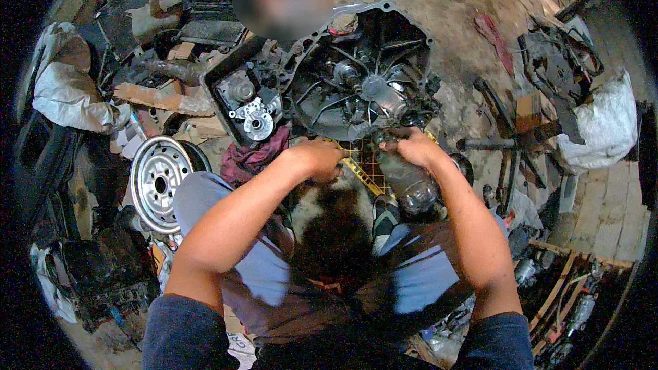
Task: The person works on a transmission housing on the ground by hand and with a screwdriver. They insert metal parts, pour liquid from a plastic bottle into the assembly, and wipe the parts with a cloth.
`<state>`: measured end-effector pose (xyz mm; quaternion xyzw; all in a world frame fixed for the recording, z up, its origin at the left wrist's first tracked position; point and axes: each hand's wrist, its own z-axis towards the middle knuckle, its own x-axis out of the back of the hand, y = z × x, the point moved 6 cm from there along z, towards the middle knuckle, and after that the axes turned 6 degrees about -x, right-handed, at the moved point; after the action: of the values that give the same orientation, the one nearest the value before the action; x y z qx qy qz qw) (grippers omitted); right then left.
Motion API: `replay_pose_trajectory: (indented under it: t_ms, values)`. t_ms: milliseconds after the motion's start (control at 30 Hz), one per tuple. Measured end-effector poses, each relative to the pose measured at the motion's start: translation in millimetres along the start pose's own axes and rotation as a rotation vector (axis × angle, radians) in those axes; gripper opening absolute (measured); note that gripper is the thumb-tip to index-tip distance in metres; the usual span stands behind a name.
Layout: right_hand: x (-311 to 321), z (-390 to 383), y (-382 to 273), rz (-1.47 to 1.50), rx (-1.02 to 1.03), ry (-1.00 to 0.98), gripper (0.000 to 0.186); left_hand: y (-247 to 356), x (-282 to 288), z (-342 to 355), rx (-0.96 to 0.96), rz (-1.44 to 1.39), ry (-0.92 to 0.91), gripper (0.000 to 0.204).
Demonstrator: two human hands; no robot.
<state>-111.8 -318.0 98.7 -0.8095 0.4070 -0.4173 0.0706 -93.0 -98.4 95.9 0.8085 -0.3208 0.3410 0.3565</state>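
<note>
Housing: a gearbox bellhousing [356,72] lies open face up on the dirt floor [473,34], in front of the seated person's knees, its input shaft standing in the middle.
Cylinder: a grimy metal cylinder [409,179] rests just below the housing's near rim, on a yellow crate [361,164].
Right hand: the right hand [410,145] sits on the cylinder's top end, fingers wrapped round it, right at the housing's edge.
Left hand: the left hand [321,157] is curled shut over the crate, beside a maroon rag [252,154]; what it grips I cannot tell, the knuckles hide it.
Done, as I judge: the housing looks stripped and off any vehicle, and a small gear part [255,118] lies in a black tray [229,99] to the left, so dismantling seems well on.
Left, as I judge: the cylinder is not clear of the housing, and the shaft and fork inside are in place.
Around: a steel wheel [159,179] to the left, white sacks, scrap parts, another person across the housing.
</note>
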Motion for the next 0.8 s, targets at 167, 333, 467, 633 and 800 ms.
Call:
replay_pose_trajectory:
  t_ms: [167,333,467,633,800]
  values:
    - [3.9,-21.8,-26.0,0.010,0.071,-0.039,0.068,-1.9,-1.6,-5.0,0.011,0.008,-0.004,0.061]
    - [1.9,-31.6,-49.3,0.128,0.237,-0.091,0.063,-1.4,-1.6,-5.9,0.070,-0.050,-0.103,0.061]
    - [1.7,-37.8,-65.0,0.131,0.245,-0.129,0.061,-5.5,-5.3,-9.2,0.071,-0.048,-0.116,0.056]
    - [-1.0,-28.7,-59.2,0.087,0.141,-0.094,0.062,-8.7,-5.9,-12.3,0.001,-0.054,-0.094,0.059]
    - [-3.2,-30.9,-66.2,0.086,0.168,-0.104,0.060,-15.1,-8.3,-15.2,0.070,-0.058,-0.116,0.059]
